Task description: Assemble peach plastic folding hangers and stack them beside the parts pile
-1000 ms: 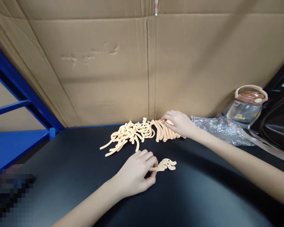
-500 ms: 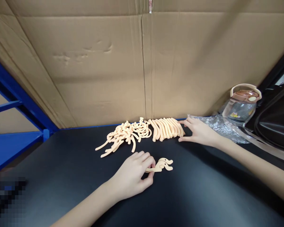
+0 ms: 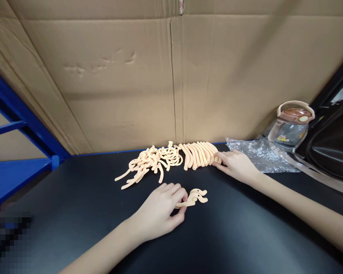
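Near the middle of the black table, my left hand [image 3: 167, 209] pinches two flat, pale, curved pieces [image 3: 194, 197], one behind the other, with rounded ends and small holes. The far ends of these pieces lie hidden under my fingers. Farther back, my right hand [image 3: 237, 163] has its thumb and fingers closed at the right end of a row of bent pale strips [image 3: 200, 154]. It grips the end strip there, partly covered by my fingers. Left of the row lies a tangled pile of similar curved pieces [image 3: 148, 161].
A crumpled clear plastic bag [image 3: 260, 154] lies right of the row, beside a clear bottle with a brown lid [image 3: 293, 123] and a strap. Behind the table stands a cardboard wall [image 3: 117, 83]. At left is a blue metal frame [image 3: 23, 118]; a black object [image 3: 335, 140] is at far right.
My right hand's thumb and fingers, spread beside the row before, have closed on its right end. My left hand keeps its pinch on the two pieces, nearly still.
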The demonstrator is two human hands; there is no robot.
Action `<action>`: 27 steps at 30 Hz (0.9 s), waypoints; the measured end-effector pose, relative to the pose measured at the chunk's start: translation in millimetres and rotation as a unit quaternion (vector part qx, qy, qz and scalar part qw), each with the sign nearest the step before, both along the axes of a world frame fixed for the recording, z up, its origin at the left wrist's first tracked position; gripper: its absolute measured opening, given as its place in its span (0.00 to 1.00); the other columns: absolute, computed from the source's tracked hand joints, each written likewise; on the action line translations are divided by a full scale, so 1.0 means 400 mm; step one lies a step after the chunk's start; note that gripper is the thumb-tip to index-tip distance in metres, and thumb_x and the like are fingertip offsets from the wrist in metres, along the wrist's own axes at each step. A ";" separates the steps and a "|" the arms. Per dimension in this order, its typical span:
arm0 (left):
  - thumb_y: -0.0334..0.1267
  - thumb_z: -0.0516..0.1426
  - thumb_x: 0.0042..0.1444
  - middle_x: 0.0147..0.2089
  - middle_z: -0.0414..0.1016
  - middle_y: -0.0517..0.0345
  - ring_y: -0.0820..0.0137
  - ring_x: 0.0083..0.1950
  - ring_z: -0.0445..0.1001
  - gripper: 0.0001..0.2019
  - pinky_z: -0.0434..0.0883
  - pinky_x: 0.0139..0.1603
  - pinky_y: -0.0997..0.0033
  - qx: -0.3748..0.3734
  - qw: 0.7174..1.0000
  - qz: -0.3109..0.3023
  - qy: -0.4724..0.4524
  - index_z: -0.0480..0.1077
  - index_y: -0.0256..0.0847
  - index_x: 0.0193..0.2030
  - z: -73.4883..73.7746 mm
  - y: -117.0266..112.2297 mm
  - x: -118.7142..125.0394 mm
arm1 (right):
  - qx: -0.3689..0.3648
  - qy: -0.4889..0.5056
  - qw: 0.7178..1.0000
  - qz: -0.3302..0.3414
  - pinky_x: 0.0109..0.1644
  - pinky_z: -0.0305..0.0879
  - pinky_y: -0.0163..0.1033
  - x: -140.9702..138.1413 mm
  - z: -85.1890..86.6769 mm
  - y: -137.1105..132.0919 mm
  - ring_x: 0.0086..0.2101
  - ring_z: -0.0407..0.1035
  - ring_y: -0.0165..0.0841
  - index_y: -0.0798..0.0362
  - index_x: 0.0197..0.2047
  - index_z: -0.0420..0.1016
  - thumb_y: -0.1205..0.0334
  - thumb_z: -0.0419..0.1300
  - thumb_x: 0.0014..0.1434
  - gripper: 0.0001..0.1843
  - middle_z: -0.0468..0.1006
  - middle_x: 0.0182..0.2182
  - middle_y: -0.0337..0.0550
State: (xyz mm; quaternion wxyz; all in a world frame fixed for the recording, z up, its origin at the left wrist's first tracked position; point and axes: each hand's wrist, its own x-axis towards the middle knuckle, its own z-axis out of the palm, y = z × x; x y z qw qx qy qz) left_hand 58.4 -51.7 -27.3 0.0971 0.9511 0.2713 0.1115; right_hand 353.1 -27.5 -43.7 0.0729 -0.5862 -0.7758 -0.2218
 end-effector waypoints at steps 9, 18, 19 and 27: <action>0.30 0.51 0.56 0.32 0.67 0.61 0.70 0.31 0.64 0.03 0.61 0.34 0.69 0.007 1.000 -0.002 -0.004 0.63 0.41 0.34 -0.001 -0.001 0.000 | 0.049 -0.056 0.997 0.020 0.34 0.52 0.41 0.021 0.014 -0.001 0.27 0.66 0.36 0.56 0.30 0.72 0.66 0.45 0.65 0.17 0.74 0.24 0.46; 0.30 0.50 0.56 0.34 0.68 0.59 0.69 0.34 0.65 0.04 0.62 0.35 0.69 0.017 1.000 -0.014 -0.005 0.63 0.42 0.34 -0.005 0.003 -0.004 | 0.080 -0.063 0.995 0.022 0.34 0.54 0.42 0.057 0.021 0.003 0.28 0.66 0.38 0.57 0.32 0.73 0.68 0.47 0.66 0.16 0.74 0.27 0.49; 0.30 0.50 0.56 0.34 0.68 0.59 0.69 0.34 0.65 0.03 0.62 0.35 0.69 0.017 1.000 -0.018 -0.006 0.63 0.42 0.34 -0.005 0.002 -0.004 | 0.085 -0.059 0.994 0.023 0.35 0.55 0.42 0.063 0.022 0.004 0.29 0.66 0.39 0.57 0.33 0.74 0.68 0.46 0.66 0.16 0.74 0.27 0.50; 0.36 0.57 0.53 0.35 0.70 0.61 0.69 0.36 0.67 0.05 0.65 0.38 0.67 -0.022 0.997 -0.077 -0.022 0.64 0.42 0.36 0.006 -0.017 -0.004 | 0.148 0.021 0.987 0.057 0.40 0.63 0.44 0.071 0.074 -0.038 0.33 0.70 0.39 0.56 0.41 0.75 0.61 0.46 0.68 0.17 0.78 0.33 0.50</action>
